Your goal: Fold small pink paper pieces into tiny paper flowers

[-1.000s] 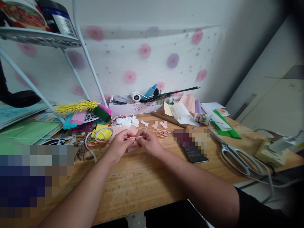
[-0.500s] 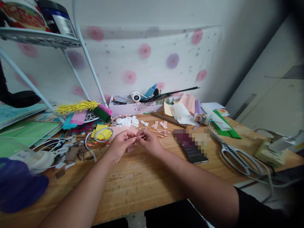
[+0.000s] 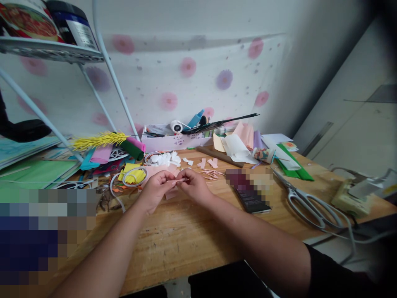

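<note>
My left hand (image 3: 157, 188) and my right hand (image 3: 192, 185) meet above the wooden table, fingertips pinched together. Between them is a small, thin pale pink piece, mostly hidden by the fingers. Pink paper (image 3: 170, 193) lies just beneath the hands. Thin pink twisted strips (image 3: 214, 175) are to the right of my right hand, with short pink paper pieces (image 3: 212, 162) behind them. White paper pieces (image 3: 164, 158) are heaped beyond my left hand. A roll of white tape around yellow paper (image 3: 135, 176) sits to the left.
A phone (image 3: 252, 198) and large scissors (image 3: 305, 203) lie to the right. A white box (image 3: 167, 143) of tools stands at the back. Yellow bristly stems (image 3: 99, 140) and a white rack (image 3: 116, 78) are at the left. A power strip (image 3: 352, 200) is far right.
Both hands keep nearly the same pinched pose, with slight finger movement. The whole view has shifted very slightly.
</note>
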`<state>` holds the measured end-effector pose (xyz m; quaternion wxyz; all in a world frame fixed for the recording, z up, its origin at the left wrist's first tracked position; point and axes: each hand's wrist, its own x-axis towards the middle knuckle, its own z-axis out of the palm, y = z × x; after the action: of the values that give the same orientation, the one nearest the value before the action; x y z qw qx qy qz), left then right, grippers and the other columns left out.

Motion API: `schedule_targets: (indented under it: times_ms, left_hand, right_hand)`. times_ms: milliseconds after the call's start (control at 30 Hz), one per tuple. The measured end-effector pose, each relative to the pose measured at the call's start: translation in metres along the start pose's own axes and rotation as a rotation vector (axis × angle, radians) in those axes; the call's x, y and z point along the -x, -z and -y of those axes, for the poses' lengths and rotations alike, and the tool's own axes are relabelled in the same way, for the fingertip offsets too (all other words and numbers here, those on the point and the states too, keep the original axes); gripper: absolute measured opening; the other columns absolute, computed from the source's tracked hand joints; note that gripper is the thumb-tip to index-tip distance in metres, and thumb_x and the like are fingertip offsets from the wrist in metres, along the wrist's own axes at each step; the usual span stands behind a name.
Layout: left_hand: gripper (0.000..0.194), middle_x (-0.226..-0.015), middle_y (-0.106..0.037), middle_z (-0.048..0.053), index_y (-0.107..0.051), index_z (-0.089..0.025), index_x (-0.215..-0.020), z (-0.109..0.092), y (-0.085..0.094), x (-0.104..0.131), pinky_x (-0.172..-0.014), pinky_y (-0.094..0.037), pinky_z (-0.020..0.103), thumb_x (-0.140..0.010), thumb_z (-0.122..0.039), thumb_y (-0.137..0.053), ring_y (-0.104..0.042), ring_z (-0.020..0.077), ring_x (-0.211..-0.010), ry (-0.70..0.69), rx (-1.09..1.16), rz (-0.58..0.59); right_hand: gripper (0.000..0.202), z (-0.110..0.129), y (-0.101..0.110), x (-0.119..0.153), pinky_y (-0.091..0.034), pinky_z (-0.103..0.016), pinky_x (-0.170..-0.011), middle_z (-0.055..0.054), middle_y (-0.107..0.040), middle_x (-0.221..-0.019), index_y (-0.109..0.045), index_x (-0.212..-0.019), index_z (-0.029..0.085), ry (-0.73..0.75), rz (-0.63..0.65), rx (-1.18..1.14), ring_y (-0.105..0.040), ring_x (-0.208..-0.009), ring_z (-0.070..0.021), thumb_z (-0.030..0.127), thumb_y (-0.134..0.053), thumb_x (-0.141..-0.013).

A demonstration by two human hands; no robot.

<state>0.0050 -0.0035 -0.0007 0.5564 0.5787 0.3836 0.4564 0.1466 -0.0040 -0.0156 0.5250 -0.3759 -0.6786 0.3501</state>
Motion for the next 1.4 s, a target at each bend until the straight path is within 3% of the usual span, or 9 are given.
schedule_targets:
  times_ms: [200,500,767,967,1067,1200,1267,1400]
  left_hand:
    - [0.018,-0.071,-0.056,-0.002,-0.052,-0.015,-0.077,0.001,0.002,-0.001,-0.061,-0.039,0.020,-0.064,-0.023,-0.062,-0.052,0.0091,-0.065,-0.037,-0.057,-0.028]
    - [0.018,-0.078,-0.060,0.003,-0.057,-0.013,-0.079,0.000,0.003,0.000,-0.071,-0.042,0.028,-0.069,-0.028,-0.060,-0.055,0.0146,-0.075,0.030,0.056,0.093]
    - [0.018,-0.067,-0.058,0.002,-0.058,-0.013,-0.073,0.000,0.011,-0.002,-0.062,-0.040,0.025,-0.066,-0.028,-0.061,-0.053,0.0123,-0.063,0.019,-0.076,0.094]
    - [0.017,-0.069,-0.060,0.002,-0.057,-0.014,-0.075,-0.001,0.009,-0.002,-0.060,-0.039,0.023,-0.067,-0.029,-0.060,-0.053,0.0122,-0.064,-0.032,-0.159,0.032]
    - [0.017,-0.067,-0.058,0.000,-0.057,-0.014,-0.074,-0.002,0.008,-0.003,-0.057,-0.038,0.022,-0.067,-0.030,-0.059,-0.052,0.0113,-0.061,-0.084,-0.234,-0.036]
    - [0.017,-0.067,-0.058,0.000,-0.058,-0.015,-0.072,-0.001,0.008,-0.004,-0.056,-0.037,0.022,-0.067,-0.032,-0.059,-0.051,0.0119,-0.061,-0.157,-0.421,-0.095]
    - [0.019,-0.069,-0.058,0.001,-0.059,-0.016,-0.073,-0.002,0.008,-0.004,-0.057,-0.038,0.022,-0.068,-0.034,-0.058,-0.051,0.0126,-0.062,-0.151,-0.424,-0.084]
    - [0.023,-0.069,-0.059,0.002,-0.059,-0.015,-0.073,-0.004,0.010,-0.001,-0.060,-0.039,0.024,-0.070,-0.037,-0.055,-0.052,0.0139,-0.064,-0.061,-0.274,0.046]
  right_hand:
    - [0.008,0.000,0.001,0.000,-0.040,-0.020,-0.059,0.000,-0.056,-0.073,-0.055,-0.077,0.016,0.032,-0.010,0.137,-0.051,-0.065,-0.0095,0.018,-0.051,-0.070]
    - [0.011,0.007,0.009,0.002,-0.040,-0.023,-0.067,-0.004,-0.054,-0.076,-0.057,-0.077,0.017,0.325,0.006,0.359,-0.050,-0.074,-0.0122,0.014,-0.046,-0.075]
    - [0.016,0.011,0.010,0.004,-0.040,-0.026,-0.069,-0.006,-0.056,-0.079,-0.060,-0.083,0.020,0.332,0.079,0.414,-0.050,-0.075,-0.0146,0.024,-0.045,-0.080]
    - [0.012,0.010,0.007,0.003,-0.040,-0.025,-0.066,-0.004,-0.060,-0.075,-0.063,-0.078,0.020,0.201,0.017,0.363,-0.053,-0.071,-0.0138,0.025,-0.052,-0.076]
    - [0.012,0.008,0.004,0.000,-0.039,-0.024,-0.060,-0.002,-0.059,-0.066,-0.061,-0.071,0.018,0.026,-0.039,0.275,-0.052,-0.062,-0.0119,0.029,-0.056,-0.072]
    - [0.018,0.003,0.003,-0.004,-0.037,-0.020,-0.048,0.001,-0.053,-0.055,-0.055,-0.068,0.015,-0.233,0.038,0.066,-0.047,-0.049,-0.0088,0.032,-0.053,-0.073]
    - [0.016,0.003,0.005,-0.003,-0.037,-0.020,-0.050,0.001,-0.053,-0.057,-0.055,-0.067,0.015,-0.181,0.036,0.107,-0.047,-0.051,-0.0087,0.030,-0.054,-0.072]
    - [0.009,0.008,0.009,0.002,-0.037,-0.022,-0.060,-0.001,-0.056,-0.067,-0.058,-0.069,0.017,0.158,0.015,0.354,-0.049,-0.064,-0.0109,0.023,-0.053,-0.074]
